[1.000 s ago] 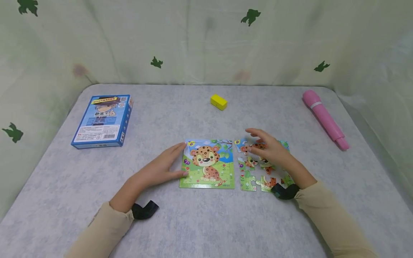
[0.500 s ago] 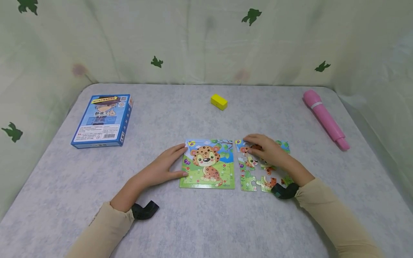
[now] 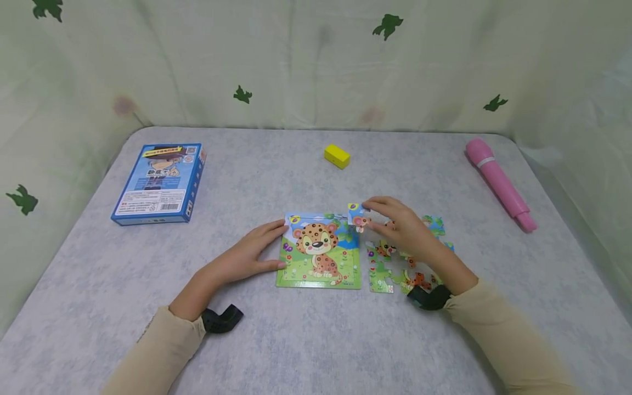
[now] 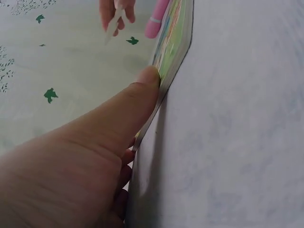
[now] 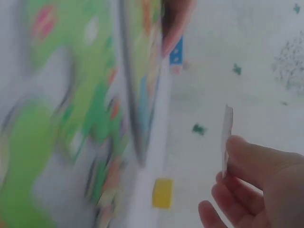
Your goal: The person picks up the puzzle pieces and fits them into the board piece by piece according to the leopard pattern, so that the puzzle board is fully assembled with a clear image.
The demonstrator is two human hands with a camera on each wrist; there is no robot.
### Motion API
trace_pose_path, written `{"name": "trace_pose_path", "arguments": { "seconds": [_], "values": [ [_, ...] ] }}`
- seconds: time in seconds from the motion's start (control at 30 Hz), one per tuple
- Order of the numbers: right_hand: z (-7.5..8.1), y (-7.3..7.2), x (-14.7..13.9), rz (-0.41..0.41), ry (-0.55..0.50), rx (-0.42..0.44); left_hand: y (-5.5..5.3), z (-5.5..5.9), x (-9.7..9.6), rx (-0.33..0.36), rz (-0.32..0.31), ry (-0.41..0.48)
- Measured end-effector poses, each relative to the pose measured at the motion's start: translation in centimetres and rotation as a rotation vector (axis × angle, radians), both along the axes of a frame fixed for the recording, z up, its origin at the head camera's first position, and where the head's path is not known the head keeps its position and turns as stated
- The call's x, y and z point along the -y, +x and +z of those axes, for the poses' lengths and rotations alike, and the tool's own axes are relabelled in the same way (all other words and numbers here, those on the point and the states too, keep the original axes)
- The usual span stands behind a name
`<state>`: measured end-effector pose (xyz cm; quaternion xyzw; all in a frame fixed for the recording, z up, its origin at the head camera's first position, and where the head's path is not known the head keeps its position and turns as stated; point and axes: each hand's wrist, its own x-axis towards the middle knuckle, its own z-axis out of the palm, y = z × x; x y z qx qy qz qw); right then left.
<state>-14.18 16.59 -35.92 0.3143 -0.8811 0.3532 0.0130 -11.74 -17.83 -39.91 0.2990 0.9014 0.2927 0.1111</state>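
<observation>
My right hand [image 3: 412,233] pinches a corner puzzle piece [image 3: 355,212], blue with a yellow patch and part of a spotted ear, between thumb and fingers. It is raised over the upper right corner of a square leopard picture board [image 3: 321,269]. Seen edge-on in the right wrist view, the puzzle piece [image 5: 228,128] is thin and pale. My left hand [image 3: 242,258] rests at the board's left side, fingers extended, with its thumb [image 4: 137,95] touching the edge. Loose puzzle pieces [image 3: 381,278] lie right of the board, some hidden under my right hand and wrist.
A blue box [image 3: 155,186] lies at the back left of the table. Behind the board is a small yellow block [image 3: 337,156]. On the far right lies a pink microphone-shaped object [image 3: 498,181]. A pale curtain [image 3: 306,66] hangs beyond the table's back edge.
My right hand has come down to the loose pieces, taken the corner piece and lifted it left toward the board. My left hand has stayed at the board's edge.
</observation>
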Motion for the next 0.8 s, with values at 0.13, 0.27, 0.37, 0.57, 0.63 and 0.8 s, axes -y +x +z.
{"name": "trace_pose_path", "arguments": {
  "seconds": [0.13, 0.27, 0.37, 0.57, 0.63, 0.8],
  "values": [
    [0.5, 0.7, 2.4, 0.046, -0.063, -0.038, -0.1, -0.1, -0.1, -0.007, 0.008, -0.014],
    [0.2, 1.1, 5.0, 0.058, -0.080, -0.026, -0.1, -0.1, -0.1, -0.017, 0.020, -0.032],
    [-0.6, 1.1, 6.7, 0.056, -0.052, 0.023, -0.1, -0.2, -0.1, -0.025, 0.021, -0.029],
    [-2.7, 0.4, 8.7, 0.030, 0.059, 0.094, -0.1, -0.2, -0.1, -0.041, 0.000, -0.024],
    [-3.0, 0.1, 9.1, 0.021, 0.095, 0.082, -0.1, -0.3, -0.1, -0.046, -0.005, -0.027],
    [-3.2, -0.2, 9.8, -0.012, 0.175, 0.041, -0.1, -0.2, -0.1, -0.057, -0.011, -0.014]
  ]
}}
